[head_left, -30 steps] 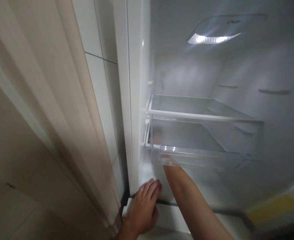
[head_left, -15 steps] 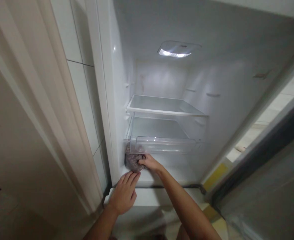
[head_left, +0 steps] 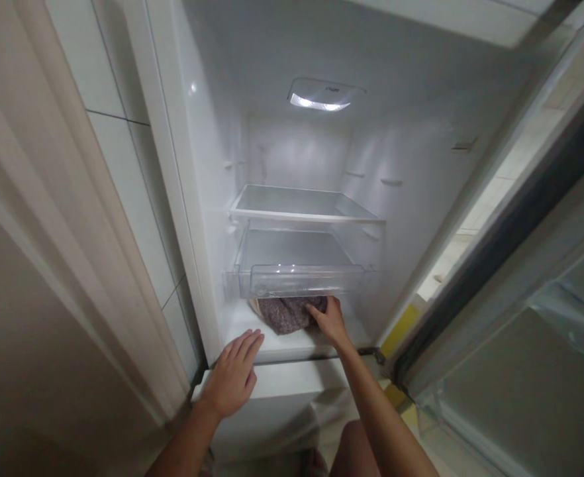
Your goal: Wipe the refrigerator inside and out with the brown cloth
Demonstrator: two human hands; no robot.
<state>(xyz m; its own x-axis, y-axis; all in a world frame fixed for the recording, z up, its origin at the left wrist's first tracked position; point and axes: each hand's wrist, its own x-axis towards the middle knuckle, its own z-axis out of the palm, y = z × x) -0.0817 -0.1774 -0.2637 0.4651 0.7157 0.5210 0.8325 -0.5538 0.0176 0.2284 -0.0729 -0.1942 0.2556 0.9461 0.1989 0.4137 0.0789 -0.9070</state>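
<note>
Inside an open fridge, a crumpled grey-brown cloth lies on the white floor, below the front of a clear drawer. My right hand grips the cloth's right side, thumb and fingers on the fabric. Part of the cloth is hidden behind the drawer front. My left hand rests flat at the fridge's front left edge, fingers stretched out, with nothing in it.
A glass shelf sits above the drawer, under a lit lamp. The open door stands on the right. A white lower drawer juts out below. Tiled wall is on the left.
My right hand has moved right with the cloth, from the left corner towards the middle of the fridge floor. The cloth looks more spread out. The camera view has shifted slightly.
</note>
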